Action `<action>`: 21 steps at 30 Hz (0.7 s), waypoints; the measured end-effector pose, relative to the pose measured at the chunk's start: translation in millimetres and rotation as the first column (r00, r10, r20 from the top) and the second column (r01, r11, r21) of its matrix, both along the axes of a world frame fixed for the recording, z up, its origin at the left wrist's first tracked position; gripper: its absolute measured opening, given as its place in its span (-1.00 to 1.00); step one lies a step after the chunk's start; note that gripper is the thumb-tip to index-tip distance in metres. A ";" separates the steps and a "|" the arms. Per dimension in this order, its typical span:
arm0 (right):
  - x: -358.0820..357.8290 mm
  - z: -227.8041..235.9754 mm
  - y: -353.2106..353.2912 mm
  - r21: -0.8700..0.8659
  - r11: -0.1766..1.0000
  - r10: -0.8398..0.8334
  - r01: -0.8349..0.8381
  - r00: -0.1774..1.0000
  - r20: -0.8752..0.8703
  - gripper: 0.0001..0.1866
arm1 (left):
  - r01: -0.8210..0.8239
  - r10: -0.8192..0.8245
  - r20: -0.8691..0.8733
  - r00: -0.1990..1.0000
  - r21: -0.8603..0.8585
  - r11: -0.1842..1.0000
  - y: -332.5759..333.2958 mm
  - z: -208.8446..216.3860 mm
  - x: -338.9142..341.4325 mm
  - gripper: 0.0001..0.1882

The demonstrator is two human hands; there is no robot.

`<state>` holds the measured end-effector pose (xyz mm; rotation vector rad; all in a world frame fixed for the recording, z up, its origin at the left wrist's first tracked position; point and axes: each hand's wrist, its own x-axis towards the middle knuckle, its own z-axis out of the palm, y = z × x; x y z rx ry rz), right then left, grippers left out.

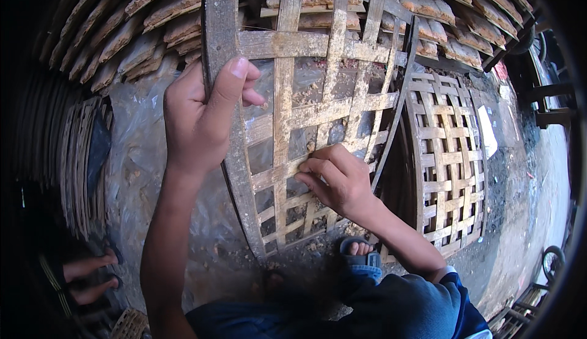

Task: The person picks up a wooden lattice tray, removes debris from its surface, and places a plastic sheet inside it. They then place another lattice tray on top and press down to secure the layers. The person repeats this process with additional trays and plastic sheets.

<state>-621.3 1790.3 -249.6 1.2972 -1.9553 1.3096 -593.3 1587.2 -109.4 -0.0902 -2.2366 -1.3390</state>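
Nearest, at 6 o'clock, come the person's denim-clad legs [403,305], with a sandalled foot [359,249] at 5. Just above them, the left hand [202,119] at 10 o'clock is clamped round the dark side bar [221,27] of a woven lattice frame [318,115], thumb lying over the near face. The frame stands tilted in the middle, spreading from that grip toward 1 and 5 o'clock. The right hand [336,180], at 4 just off centre, rests its thumb and fingertips, drawn close together, against a strip; I cannot tell whether they pinch it. Farther out, a second lattice frame [449,155] stands at 3 o'clock, a plastic sheet [137,137] lies at 9, and another person's bare legs [92,271] show at 8. Beyond, rows of stacked tiles [153,18] run from 10 to 1.
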 end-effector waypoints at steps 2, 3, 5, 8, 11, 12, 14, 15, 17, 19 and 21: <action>-0.4 -2.4 -3.0 -0.019 1.000 0.015 -0.015 1.000 0.004 -0.73 | 0.016 -0.016 -0.008 1.000 0.008 1.000 -5.2 -2.8 1.1 -0.63; -0.2 -2.5 -3.3 0.011 1.000 0.017 -0.017 1.000 -0.003 -0.74 | 0.012 -0.012 0.005 1.000 0.017 1.000 -6.2 -4.2 1.4 -0.63; -0.4 -1.4 -3.8 0.065 0.998 0.019 -0.018 1.000 -0.018 -0.77 | 0.003 -0.004 0.030 1.000 0.031 1.000 -7.9 -4.9 1.7 -0.63; 1.6 3.9 2.1 0.058 0.990 0.128 -0.131 0.990 0.052 -0.78 | 0.009 -0.010 0.035 0.999 0.017 1.000 -10.9 -5.0 1.5 -0.62; 9.2 -2.5 7.8 0.053 0.980 0.185 -0.193 0.974 0.129 -0.78 | 0.014 -0.014 0.030 0.999 0.002 1.000 -15.6 -7.3 1.4 -0.61; 10.3 -4.6 9.3 0.060 0.981 0.176 -0.185 0.977 0.123 -0.77 | 0.021 -0.021 0.022 1.000 0.004 1.000 -16.4 -8.3 1.0 -0.61; 7.6 -5.9 14.8 0.076 0.975 0.199 -0.211 0.969 0.146 -0.78 | 0.028 -0.028 0.012 1.000 0.004 1.000 -19.1 -8.7 1.7 -0.60; 5.3 -8.8 19.9 0.022 0.984 0.167 -0.176 0.960 0.223 -0.80 | 0.020 -0.021 0.020 1.000 0.012 1.000 -18.9 -8.4 2.4 -0.60; 0.3 -21.3 31.5 -0.072 0.993 0.111 -0.090 0.920 0.376 -0.84 | 0.007 -0.008 0.036 0.999 0.028 1.000 -16.4 -9.0 0.1 -0.60; -1.4 -37.9 43.7 -0.182 0.983 0.137 0.001 0.656 0.742 -0.87 | -0.006 0.005 0.045 0.999 0.019 1.000 -18.5 -8.7 1.9 -0.59; -6.6 -47.4 50.6 -0.195 0.974 0.076 0.115 0.646 0.759 -0.83 | -0.007 0.006 0.043 0.999 0.016 1.000 -19.8 -10.3 0.3 -0.59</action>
